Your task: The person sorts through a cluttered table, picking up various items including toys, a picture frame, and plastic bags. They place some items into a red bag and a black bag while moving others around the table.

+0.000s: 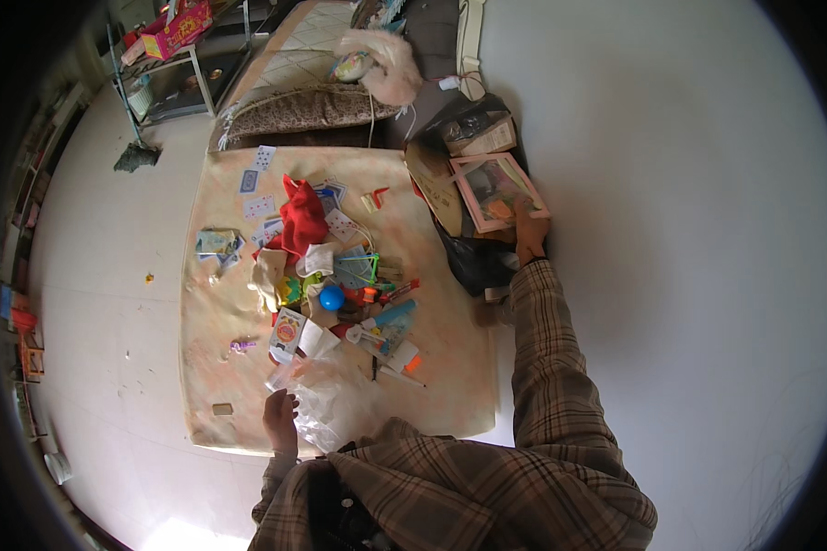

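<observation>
My right hand (531,227) reaches forward to a pink picture frame (477,198) that lies on a black plastic bag (468,265) by the wall; its fingers are on the frame's lower right part, and whether they grip it cannot be told. Low on the cloth-covered table (448,392), my left hand (280,417) is held beside a clear plastic bag (331,406), fingers loosely curled. Mid-table is a pile with a red cloth (302,220), a blue ball (331,297), a card box (288,334), white cloth pieces and a light blue tube (395,313). Playing cards (258,206) lie at its upper left.
A cushion (303,113) and fluffy pink item (393,65) rest beyond the table's far edge. A mop (136,155) stands near a metal rack (200,82) at the upper left. The white wall (675,241) runs along the right. A small box (222,409) lies at the table's near left corner.
</observation>
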### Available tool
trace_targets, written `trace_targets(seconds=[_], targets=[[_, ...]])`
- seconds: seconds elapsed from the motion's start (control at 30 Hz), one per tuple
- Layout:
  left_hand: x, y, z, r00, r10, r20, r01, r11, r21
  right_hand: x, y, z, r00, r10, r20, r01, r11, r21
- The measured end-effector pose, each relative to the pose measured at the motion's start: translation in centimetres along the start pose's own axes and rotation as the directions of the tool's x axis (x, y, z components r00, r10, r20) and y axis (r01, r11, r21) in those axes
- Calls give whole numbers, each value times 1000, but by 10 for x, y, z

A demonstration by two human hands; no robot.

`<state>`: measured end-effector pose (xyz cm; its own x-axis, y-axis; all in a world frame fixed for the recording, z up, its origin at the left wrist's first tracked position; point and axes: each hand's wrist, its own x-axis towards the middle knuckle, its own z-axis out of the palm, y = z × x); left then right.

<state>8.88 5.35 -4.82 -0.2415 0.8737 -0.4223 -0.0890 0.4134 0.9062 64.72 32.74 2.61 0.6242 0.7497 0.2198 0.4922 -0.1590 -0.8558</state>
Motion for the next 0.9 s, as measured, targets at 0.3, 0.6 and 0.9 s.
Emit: trace_targets(seconds=[0.3,0.6,0.9], targets=[[-6,1,6,995,-23,93,22,1000,11,-63,-27,5,974,-130,-185,97,979,-178],[-12,-45,-47,911,284,-298,-106,862,496,-270,-42,-2,797,-178,577,333,927,-174],[35,-25,-155,952,283,121,-208,301,931,-451,-122,73,85,-331,940,837,535,113]])
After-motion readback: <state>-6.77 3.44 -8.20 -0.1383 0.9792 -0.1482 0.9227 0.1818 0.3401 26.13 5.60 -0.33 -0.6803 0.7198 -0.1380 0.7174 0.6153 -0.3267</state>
